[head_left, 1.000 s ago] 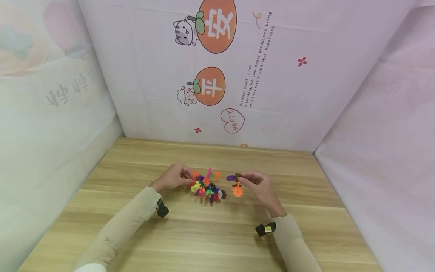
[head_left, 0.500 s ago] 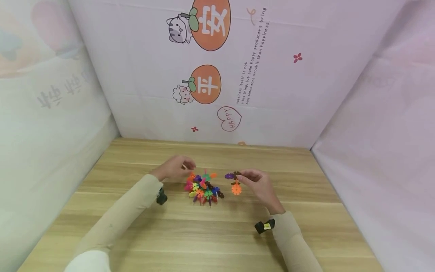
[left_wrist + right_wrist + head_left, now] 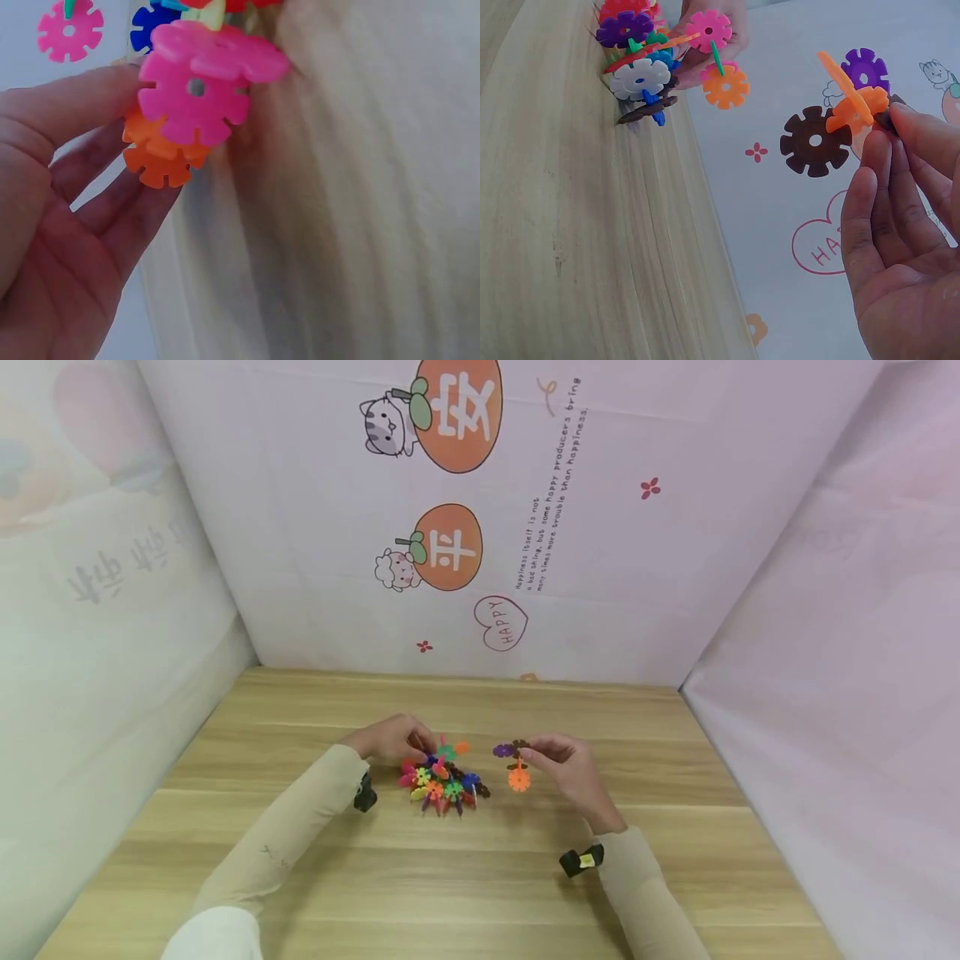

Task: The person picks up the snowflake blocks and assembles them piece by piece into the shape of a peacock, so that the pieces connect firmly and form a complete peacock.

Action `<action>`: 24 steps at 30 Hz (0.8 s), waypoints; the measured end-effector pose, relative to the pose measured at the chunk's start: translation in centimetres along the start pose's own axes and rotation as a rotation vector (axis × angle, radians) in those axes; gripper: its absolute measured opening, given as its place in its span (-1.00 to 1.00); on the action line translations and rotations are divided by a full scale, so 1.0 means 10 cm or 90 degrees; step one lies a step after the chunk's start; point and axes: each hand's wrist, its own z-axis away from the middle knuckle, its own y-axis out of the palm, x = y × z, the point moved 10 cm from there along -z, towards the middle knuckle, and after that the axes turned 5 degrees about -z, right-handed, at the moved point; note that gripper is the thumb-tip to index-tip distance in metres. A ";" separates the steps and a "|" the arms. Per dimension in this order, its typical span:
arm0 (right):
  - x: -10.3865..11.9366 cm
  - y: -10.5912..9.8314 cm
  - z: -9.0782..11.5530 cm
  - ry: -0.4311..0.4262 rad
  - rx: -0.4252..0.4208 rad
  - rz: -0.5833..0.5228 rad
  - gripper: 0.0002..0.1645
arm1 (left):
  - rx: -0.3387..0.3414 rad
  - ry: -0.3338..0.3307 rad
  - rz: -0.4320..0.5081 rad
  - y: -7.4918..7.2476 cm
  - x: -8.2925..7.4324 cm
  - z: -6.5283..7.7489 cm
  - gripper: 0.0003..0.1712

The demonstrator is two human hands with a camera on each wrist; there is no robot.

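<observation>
A many-coloured cluster of interlocking snowflake discs (image 3: 433,792) rests on the wooden table left of centre. My left hand (image 3: 397,739) grips it at its far left side. In the left wrist view, the thumb lies by a blue disc (image 3: 144,34) with the fingers behind orange discs (image 3: 166,161); pink discs (image 3: 195,90) partly hide the hold. To the right, my right hand (image 3: 573,770) pinches a smaller joined piece of snowflake discs by a dark brown disc. This piece has a purple disc (image 3: 865,69), orange discs (image 3: 855,112) and another brown disc (image 3: 815,141), held up apart from the cluster.
The wooden table (image 3: 450,877) is bounded by a printed white cloth (image 3: 615,593) at the back, with more cloth at the left and right. Each wrist wears a small black camera, the left one (image 3: 365,795) near the cluster's left side.
My left hand has let go of the cluster's left side, lifted slightly and taken hold farther back. The cluster has turned and settled lower. My right hand keeps its piece in nearly the same place.
</observation>
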 end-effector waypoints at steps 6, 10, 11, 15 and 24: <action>-0.02 0.04 -0.01 -0.001 0.010 0.003 -0.81 | -0.034 -0.001 -0.035 -0.05 0.08 0.19 -0.91; -0.02 0.04 -0.01 0.007 0.011 -0.009 -0.79 | -0.047 -0.020 -0.048 -0.05 0.12 0.29 -0.93; -0.02 0.04 -0.01 0.011 0.010 -0.013 -0.78 | -0.049 -0.023 -0.048 -0.05 0.13 0.30 -0.93; -0.02 0.03 -0.01 0.008 0.012 -0.019 -0.77 | -0.065 -0.020 -0.040 -0.05 0.13 0.30 -0.91; -0.01 0.05 -0.02 -0.021 0.012 -0.005 -0.82 | -0.052 -0.016 -0.024 0.01 0.08 0.23 -0.89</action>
